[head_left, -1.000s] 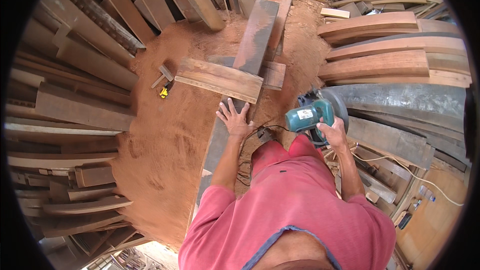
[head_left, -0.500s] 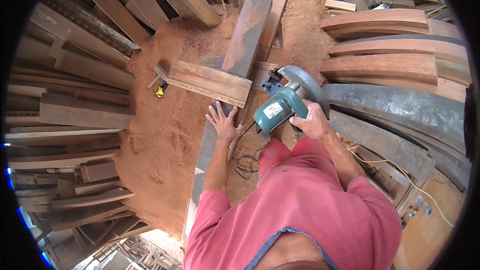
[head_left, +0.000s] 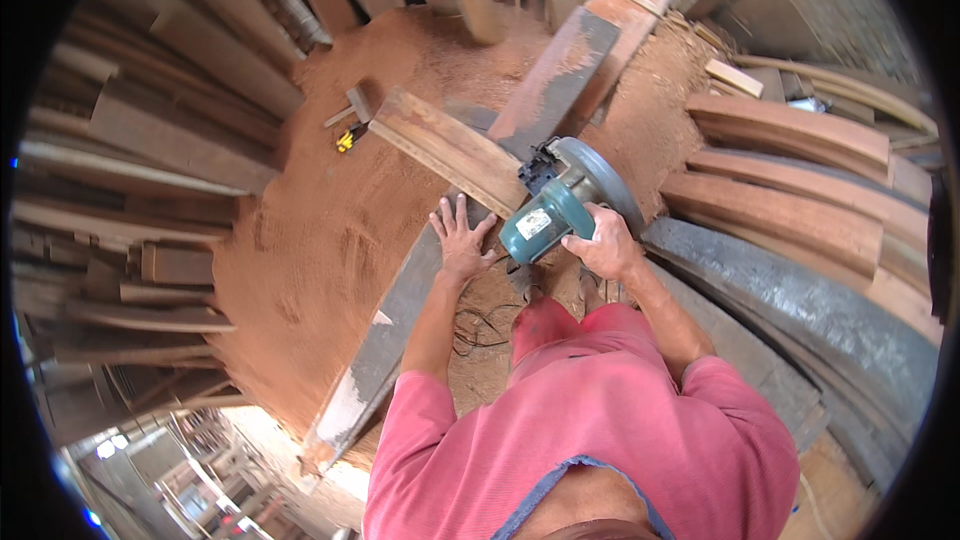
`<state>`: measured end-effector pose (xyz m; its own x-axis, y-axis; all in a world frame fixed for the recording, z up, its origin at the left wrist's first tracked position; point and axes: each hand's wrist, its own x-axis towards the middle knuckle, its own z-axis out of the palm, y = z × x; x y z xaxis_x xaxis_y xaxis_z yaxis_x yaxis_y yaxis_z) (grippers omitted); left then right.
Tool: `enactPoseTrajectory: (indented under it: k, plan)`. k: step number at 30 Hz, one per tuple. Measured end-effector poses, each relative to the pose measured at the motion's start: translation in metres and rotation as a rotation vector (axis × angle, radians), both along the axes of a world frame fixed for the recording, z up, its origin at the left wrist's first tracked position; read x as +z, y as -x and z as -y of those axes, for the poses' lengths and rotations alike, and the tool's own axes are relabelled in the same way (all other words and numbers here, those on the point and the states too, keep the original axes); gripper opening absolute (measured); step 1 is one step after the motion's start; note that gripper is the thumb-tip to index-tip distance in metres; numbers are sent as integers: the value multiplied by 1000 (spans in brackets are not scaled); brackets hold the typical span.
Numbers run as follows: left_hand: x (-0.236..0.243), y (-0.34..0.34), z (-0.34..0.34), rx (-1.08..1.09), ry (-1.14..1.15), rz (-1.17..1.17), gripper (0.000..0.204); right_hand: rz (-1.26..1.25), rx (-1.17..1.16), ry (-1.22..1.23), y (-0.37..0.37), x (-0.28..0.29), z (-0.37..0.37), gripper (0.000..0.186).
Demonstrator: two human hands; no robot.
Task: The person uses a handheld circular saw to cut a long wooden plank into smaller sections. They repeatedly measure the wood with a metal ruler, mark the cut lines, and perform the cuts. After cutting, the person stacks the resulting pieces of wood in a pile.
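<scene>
1. The left hand (head_left: pixel 462 240) lies flat and open, fingers spread wide, on a long dark plank (head_left: pixel 470 210) that runs from the lower left of the view up to the upper right.
2. The right hand (head_left: pixel 603 248) is closed around the handle of a teal circular saw (head_left: pixel 558 208); it holds only this tool.
3. The saw sits on the long dark plank, just beside the left hand, and its grey round blade guard (head_left: pixel 600 178) points away from the person.
4. A shorter reddish-brown board (head_left: pixel 447 149) lies across the long plank, and its near end is next to the saw; I cannot tell if the blade touches it.
5. A black cable (head_left: pixel 478 325) lies in loops on the ground below the hands, near the person's red shorts.
6. The ground around the planks is covered with orange-red sawdust (head_left: pixel 320 240).
7. A small yellow and black tool (head_left: pixel 346 139) lies in the sawdust, well apart from both hands, near the far end of the shorter board.
8. Stacks of timber (head_left: pixel 790 190) stand on the right, and more stacked boards (head_left: pixel 140 140) fill the left side.
9. The person wears a pink shirt (head_left: pixel 600 430).
</scene>
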<state>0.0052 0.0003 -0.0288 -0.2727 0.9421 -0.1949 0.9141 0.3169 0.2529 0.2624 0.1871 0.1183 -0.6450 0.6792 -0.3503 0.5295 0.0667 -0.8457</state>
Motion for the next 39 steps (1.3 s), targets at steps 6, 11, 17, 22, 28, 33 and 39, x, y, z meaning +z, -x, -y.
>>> enactPoseTrajectory:
  k: [6, 11, 17, 22, 28, 33, 39]
  plan:
    - [-15, 1, 20, 35, -14, -162, 109, 104, 97, 12, 3, -15, -1, 47]
    - [-13, -5, 42, 507, 33, -52, 129, -79, 104, 183, 6, -11, -11, 40]
    - [5, -7, 36, 526, 41, -15, 119, -150, 32, 159, 16, -11, -8, 31]
    - [11, -7, 34, 547, 73, 7, 116, -79, 129, 105, 18, -19, -12, 30]
    - [13, -8, 33, 556, 81, 17, 116, -38, 236, 26, 26, -15, -8, 30]
    - [12, -9, 35, 539, 59, 7, 114, -77, 289, -31, 25, -29, -5, 32]
    - [11, -8, 35, 532, 30, 6, 111, -75, 316, -49, 23, -42, -2, 31]
